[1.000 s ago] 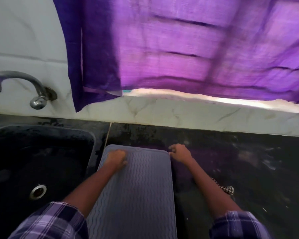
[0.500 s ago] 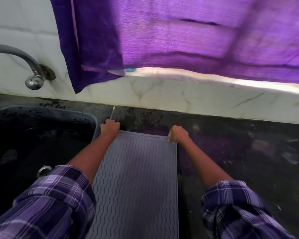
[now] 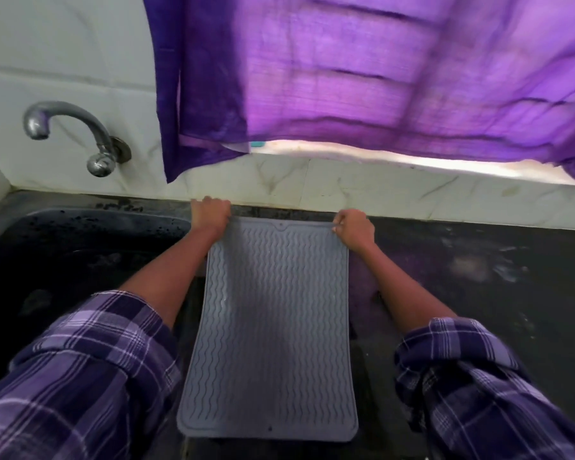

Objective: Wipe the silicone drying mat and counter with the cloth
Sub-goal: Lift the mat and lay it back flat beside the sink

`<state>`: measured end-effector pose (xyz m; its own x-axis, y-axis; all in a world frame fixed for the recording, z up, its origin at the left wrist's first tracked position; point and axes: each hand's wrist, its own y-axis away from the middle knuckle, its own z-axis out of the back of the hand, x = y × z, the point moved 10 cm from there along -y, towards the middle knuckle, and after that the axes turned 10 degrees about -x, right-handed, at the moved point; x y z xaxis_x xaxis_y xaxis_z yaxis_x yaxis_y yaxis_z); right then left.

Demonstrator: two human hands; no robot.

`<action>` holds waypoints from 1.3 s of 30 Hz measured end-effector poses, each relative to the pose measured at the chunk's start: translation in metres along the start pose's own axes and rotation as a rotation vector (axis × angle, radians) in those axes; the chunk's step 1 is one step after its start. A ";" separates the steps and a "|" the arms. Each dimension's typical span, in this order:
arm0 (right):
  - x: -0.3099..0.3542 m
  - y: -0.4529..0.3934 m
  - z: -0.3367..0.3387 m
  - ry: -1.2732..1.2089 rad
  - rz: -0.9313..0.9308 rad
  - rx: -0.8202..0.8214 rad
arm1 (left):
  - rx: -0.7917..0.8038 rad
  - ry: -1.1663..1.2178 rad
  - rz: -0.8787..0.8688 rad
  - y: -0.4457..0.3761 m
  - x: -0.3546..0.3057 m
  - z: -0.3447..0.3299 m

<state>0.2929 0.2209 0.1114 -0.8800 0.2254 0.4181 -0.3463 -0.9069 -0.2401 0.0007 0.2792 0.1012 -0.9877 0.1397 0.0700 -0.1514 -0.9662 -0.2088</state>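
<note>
Gripping: the silicone drying mat (image 3: pixel 273 327) is held at its two far corners, one hand to each corner.
Left hand: the left hand (image 3: pixel 210 213) is closed over the far left corner of the mat, fingers curled round the edge, close to the foot of the wall tiles (image 3: pixel 312 184).
Right hand: the right hand (image 3: pixel 354 227) is clenched on the far right corner, the edge being pinched between curled fingers and thumb.
Mat: a grey sheet with wavy ribs is seen lengthwise between the forearms; its far edge is held near the back of the counter (image 3: pixel 478 277), and its near edge is seen towards the bottom of the view. Whether the mat lies flat or is lifted cannot be told.
Counter: a dark surface is recorded, with pale smears and marks to the right of the mat.
Sink: a dark sink (image 3: pixel 63 260) is set into the counter just left of the mat.
Tap: a metal tap (image 3: pixel 77 134) is fixed to the wall above the sink, its spout curved to the left.
Curtain: a purple curtain (image 3: pixel 379 71) is hung above the back wall, with bright light showing under its lower hem.
Sleeves: purple checked sleeves (image 3: pixel 80 376) are rolled up on both arms.
Cloth: no wiping cloth is identified with certainty.
</note>
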 end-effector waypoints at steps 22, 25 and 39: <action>0.121 0.080 0.316 -0.155 0.123 -0.672 | -0.765 0.319 -0.137 0.089 0.045 0.330; 0.130 0.084 0.332 -0.109 0.179 -0.640 | -0.787 0.394 -0.207 0.093 0.049 0.340; 0.069 0.031 0.125 0.085 0.091 0.003 | -0.117 0.500 -0.145 0.043 0.022 0.117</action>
<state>0.2620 0.1641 0.2428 -0.9322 0.1709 0.3189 -0.2625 -0.9261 -0.2708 -0.0231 0.2149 0.2076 -0.8501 0.3835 -0.3610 -0.2626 -0.9028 -0.3406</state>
